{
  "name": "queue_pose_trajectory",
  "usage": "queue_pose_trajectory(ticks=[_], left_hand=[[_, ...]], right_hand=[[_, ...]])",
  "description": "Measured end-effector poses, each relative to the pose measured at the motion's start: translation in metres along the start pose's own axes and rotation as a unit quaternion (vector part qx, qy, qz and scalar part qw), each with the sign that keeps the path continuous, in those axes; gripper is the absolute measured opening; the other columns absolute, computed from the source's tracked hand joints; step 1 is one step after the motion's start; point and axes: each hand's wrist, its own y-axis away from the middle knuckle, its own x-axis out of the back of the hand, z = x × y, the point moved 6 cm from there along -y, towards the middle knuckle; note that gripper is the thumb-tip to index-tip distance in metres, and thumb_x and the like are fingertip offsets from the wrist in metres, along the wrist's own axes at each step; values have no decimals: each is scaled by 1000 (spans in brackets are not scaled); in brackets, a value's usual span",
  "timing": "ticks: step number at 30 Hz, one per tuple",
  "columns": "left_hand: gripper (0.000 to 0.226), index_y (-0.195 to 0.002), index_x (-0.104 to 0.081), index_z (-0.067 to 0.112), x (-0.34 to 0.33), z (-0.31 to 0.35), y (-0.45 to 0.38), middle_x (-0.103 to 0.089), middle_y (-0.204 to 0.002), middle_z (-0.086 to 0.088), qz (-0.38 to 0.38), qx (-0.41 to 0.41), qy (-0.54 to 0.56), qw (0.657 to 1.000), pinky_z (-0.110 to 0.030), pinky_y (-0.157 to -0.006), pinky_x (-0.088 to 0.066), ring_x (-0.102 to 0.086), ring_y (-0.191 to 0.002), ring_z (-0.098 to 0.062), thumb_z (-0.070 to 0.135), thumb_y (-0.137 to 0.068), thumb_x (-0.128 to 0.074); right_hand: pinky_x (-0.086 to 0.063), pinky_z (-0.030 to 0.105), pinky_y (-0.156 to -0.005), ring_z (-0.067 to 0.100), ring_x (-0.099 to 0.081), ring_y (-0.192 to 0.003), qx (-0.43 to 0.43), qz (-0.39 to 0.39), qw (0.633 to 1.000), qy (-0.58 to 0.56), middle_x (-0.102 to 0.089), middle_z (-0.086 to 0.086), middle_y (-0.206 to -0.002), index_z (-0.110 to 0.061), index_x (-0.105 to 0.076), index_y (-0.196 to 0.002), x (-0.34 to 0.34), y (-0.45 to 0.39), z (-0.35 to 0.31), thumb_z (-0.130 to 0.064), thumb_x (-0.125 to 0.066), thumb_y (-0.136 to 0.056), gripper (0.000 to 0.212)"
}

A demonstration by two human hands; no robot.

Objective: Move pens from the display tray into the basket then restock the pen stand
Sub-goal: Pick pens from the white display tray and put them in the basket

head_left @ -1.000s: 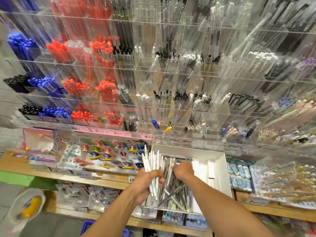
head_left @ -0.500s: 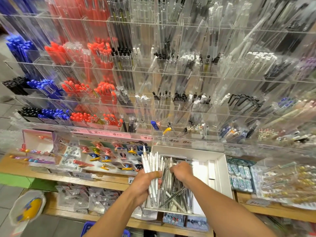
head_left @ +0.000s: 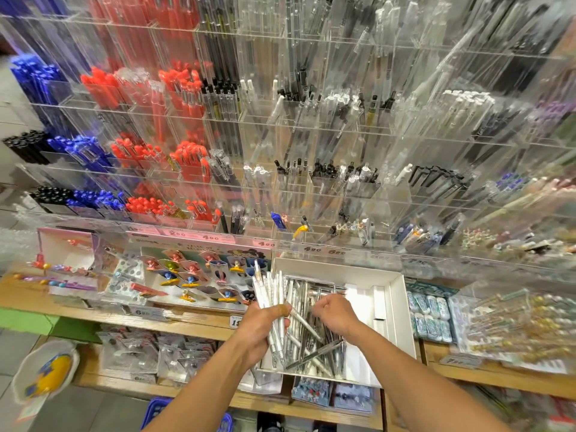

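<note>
Our left hand [head_left: 265, 328] grips a fanned pen bundle [head_left: 270, 294] at mid-barrel, right hand [head_left: 335, 313] curled pinching a pen among loose pens [head_left: 314, 347] in the tray [head_left: 396, 310] beneath it; light, stiff, slick, so we'd grip mid-barrel.

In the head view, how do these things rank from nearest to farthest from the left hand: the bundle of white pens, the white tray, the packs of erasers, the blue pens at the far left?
1. Bundle of white pens: held in the left hand itself.
2. White tray: just right of the hand.
3. Packs of erasers: farther right, beyond the tray.
4. Blue pens: high in the rack, far upper left.
</note>
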Motion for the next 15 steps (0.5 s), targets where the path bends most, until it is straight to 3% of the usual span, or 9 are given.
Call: queue_pose_trajectory(ticks=[2, 4, 7, 11, 14, 15], left_hand=[[19, -102, -69, -2, 0, 0, 0, -72, -81, -13, 2, 0, -1, 1000, -29, -51, -51, -62, -61, -19, -4, -84, -69], [22, -107, -67, -2, 1, 1, 0, -72, -82, -15, -1, -2, 2, 1000, -28, -49, -51, -63, -59, -19, -5, -85, -67], [23, -109, -67, -3, 3, 0, 2, -71, -93, -20, 6, -4, 1, 1000, -29, -52, -53, -64, -64, -21, -4, -85, -68], [24, -109, -65, -7, 6, -2, 6, -69, -93, -20, 7, -4, -4, 1000, -31, -56, -54, -62, -64, -20, -3, -85, -69], [26, -108, -64, -5, 8, -2, 7, -69, -98, -18, 19, -7, -10, 1000, -37, -70, -53, -60, -75, -23, 0, -84, -72], [26, -108, -64, -5, 8, -2, 7, -69, -99, -17, 22, -8, -12, 1000, -40, -77, -53, -60, -78, -24, 0, -83, -72]], right_hand=[[-53, 31, -71, 22, -65, -66, 29, -19, 997, 66, -68, 11, -73, -7, -68, -74, -11, 5, -9, -33, -64, -92, 32], [-48, 30, -59, 13, -60, -64, 44, -13, 985, 165, -65, -1, -76, -17, -64, -83, -23, 8, -16, -38, -65, -90, 22], [-50, 31, -63, 21, -64, -79, 53, 44, 953, 295, -67, 5, -94, -14, -61, -97, -32, 10, -24, -19, -59, -92, 9], [-47, 32, -64, 24, -63, -83, 21, 75, 962, 263, -65, 8, -101, -5, -45, -126, -29, 5, -17, -21, -60, -92, 40], [-51, 30, -65, 21, -63, -78, -4, 48, 957, 286, -65, 7, -90, -7, -58, -100, -28, 3, -12, -7, -58, -90, 11], [-54, 31, -68, 23, -63, -78, -13, 51, 957, 284, -64, 6, -88, -7, -59, -97, -29, 3, -11, -3, -57, -88, 10]])
